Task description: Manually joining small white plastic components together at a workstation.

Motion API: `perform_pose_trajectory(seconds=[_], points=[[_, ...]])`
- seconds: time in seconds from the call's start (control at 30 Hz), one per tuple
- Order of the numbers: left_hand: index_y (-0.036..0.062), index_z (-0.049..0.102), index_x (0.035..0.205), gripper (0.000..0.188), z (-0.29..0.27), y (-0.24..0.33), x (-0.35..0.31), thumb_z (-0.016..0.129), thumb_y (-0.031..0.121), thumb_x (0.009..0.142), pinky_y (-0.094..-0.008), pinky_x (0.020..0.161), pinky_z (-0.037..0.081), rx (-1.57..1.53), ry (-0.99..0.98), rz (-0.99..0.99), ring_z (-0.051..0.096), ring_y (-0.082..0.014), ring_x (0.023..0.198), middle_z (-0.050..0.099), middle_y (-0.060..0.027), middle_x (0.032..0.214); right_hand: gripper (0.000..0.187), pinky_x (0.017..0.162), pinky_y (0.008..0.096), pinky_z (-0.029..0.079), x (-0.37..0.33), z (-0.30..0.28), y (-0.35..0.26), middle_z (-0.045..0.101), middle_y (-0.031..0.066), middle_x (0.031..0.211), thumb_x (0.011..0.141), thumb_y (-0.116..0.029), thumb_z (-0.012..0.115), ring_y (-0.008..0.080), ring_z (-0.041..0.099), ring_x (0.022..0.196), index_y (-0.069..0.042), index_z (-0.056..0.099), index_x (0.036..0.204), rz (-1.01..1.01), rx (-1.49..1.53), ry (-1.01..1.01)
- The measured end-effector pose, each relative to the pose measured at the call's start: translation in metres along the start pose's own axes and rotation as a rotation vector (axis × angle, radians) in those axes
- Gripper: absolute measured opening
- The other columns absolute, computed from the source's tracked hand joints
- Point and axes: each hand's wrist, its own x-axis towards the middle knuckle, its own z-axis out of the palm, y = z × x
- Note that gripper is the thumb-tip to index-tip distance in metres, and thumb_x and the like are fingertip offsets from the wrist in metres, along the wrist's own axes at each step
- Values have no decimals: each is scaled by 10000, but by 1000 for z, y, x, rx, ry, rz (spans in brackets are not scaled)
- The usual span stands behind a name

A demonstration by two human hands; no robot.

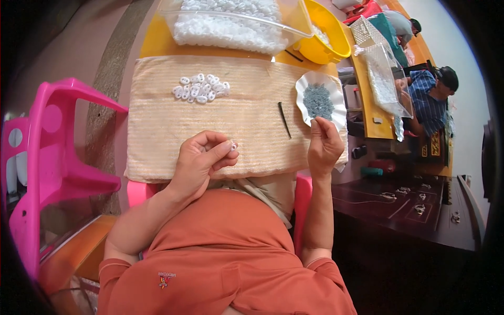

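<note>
My left hand (203,156) is closed over the near middle of a cream towel, pinching a small white oval plastic piece (233,147) between thumb and finger. At the near edge of a white scalloped dish (341,116), my right hand (324,144) is closed with thumb and fingertips together; what they hold, if anything, is too small to see. The dish contains many tiny grey-blue pieces (318,101). A loose cluster of white oval pieces with holes (201,87) lies on the towel, far left. Between cluster and dish rests a thin black stick-like tool (284,119).
The cream towel (157,131) covers the near tabletop. Behind it stand a clear bin (231,18) of white pieces and a yellow basin (336,50). A pink plastic chair (47,157) is at left. Another person (428,94) sits at a table on the right.
</note>
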Motion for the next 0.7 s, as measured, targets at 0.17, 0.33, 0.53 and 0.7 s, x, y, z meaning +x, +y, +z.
perform_pose_trajectory(seconds=[0.17, 0.33, 0.53, 0.7], points=[[20, 598, 994, 107, 2, 0, 2, 607, 41, 890, -243, 734, 561, 9, -14, -2, 647, -118, 811, 656, -68, 902, 105, 764, 260, 513, -20, 22, -27, 631, 75, 867, 887, 11, 595, 135, 619, 807, 59, 614, 979, 168, 359, -261], [15, 604, 1014, 130, 1, 0, 2, 609, 34, 886, -245, 735, 562, -30, -2, -20, 651, -124, 801, 659, -71, 910, 97, 758, 263, 517, -37, 49, -42, 634, 83, 905, 891, -7, 594, 130, 619, 826, 54, 623, 961, 379, 590, -566], [5, 613, 1015, 145, -4, -1, 3, 616, 15, 871, -244, 724, 565, -23, -28, -18, 658, -132, 797, 669, -85, 905, 107, 770, 231, 490, -44, 66, -47, 639, 69, 922, 879, -32, 625, 108, 603, 836, 39, 632, 959, 484, 748, -640], [1, 615, 1022, 157, -2, 0, 3, 617, 4, 865, -243, 722, 569, -14, -7, -30, 663, -138, 800, 671, -92, 909, 105, 770, 228, 472, -43, 69, -45, 634, 71, 947, 876, -29, 629, 102, 589, 856, 37, 629, 957, 470, 742, -642]])
